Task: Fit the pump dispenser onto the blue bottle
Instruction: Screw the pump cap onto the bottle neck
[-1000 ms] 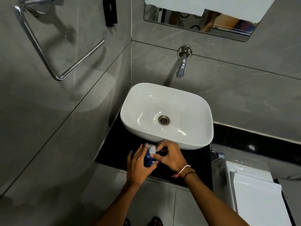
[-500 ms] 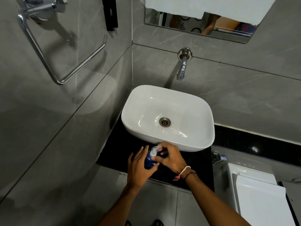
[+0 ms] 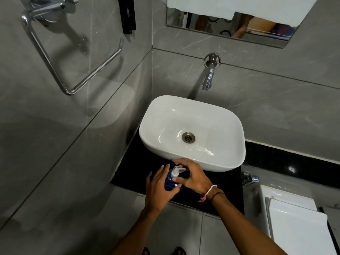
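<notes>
Grey tiled walls meet in a corner, with a chrome towel ring (image 3: pixel 60 57) on the left wall and a tap (image 3: pixel 208 78) coming out of the back wall above a white basin (image 3: pixel 220 126). Basin sits on a black counter (image 3: pixel 128 168); its drain (image 3: pixel 188 137) shows at the middle. Strip of mirror (image 3: pixel 226 28) runs along the top edge, partly covered by a white towel (image 3: pixel 257 6). White toilet tank lid (image 3: pixel 298 227) at lower right, a small chrome valve (image 3: pixel 251 178) just beside the counter's right end. Blue bottle (image 3: pixel 170 183) stands upright on the counter at the front edge of the basin, between both hands. Left hand (image 3: pixel 159 190) wraps the bottle's left side, fingers (image 3: pixel 161 172) spread narrow and laid along its body, thumb low on the near side. Pump dispenser (image 3: pixel 176 171), clear and whitish, sits on top of the bottle with its nozzle pointing right. Right hand (image 3: pixel 194 176) curls over the pump from the right, thumb and fingertips closed around the collar. Whether the collar is fully seated on the neck cannot be told from this view. Pink string and a dark band (image 3: pixel 211 194) circle the right wrist. Toes of sandals (image 3: pixel 161 251) show at the bottom on the pale floor tiles.
</notes>
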`<control>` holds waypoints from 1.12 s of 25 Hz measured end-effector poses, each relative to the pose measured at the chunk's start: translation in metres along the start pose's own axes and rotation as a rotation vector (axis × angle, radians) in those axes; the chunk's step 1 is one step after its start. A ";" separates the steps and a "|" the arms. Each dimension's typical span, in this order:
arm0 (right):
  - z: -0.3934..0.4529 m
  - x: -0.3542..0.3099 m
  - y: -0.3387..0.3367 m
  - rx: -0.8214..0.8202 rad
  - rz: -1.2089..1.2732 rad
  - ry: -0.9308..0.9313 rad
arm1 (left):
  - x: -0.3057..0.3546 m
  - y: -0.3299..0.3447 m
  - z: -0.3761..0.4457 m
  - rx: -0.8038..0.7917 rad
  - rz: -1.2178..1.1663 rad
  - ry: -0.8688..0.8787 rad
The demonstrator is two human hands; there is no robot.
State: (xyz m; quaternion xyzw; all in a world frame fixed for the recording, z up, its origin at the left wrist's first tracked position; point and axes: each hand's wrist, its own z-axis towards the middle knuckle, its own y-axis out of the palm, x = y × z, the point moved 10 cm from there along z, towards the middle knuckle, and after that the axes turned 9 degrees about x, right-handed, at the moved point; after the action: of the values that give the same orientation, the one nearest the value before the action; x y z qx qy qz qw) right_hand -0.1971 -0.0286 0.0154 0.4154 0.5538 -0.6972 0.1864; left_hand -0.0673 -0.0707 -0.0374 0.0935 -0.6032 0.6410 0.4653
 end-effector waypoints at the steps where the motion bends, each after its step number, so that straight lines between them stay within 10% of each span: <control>1: 0.000 -0.002 0.003 -0.016 -0.009 -0.021 | 0.000 0.000 0.000 0.005 0.001 -0.003; 28: -0.010 -0.021 0.009 -0.004 -0.178 -0.244 | -0.001 -0.004 0.002 0.031 0.009 0.024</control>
State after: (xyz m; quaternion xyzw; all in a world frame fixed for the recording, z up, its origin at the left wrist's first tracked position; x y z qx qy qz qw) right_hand -0.1753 -0.0265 0.0259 0.2766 0.5630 -0.7551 0.1905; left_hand -0.0653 -0.0738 -0.0349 0.0901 -0.5881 0.6534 0.4681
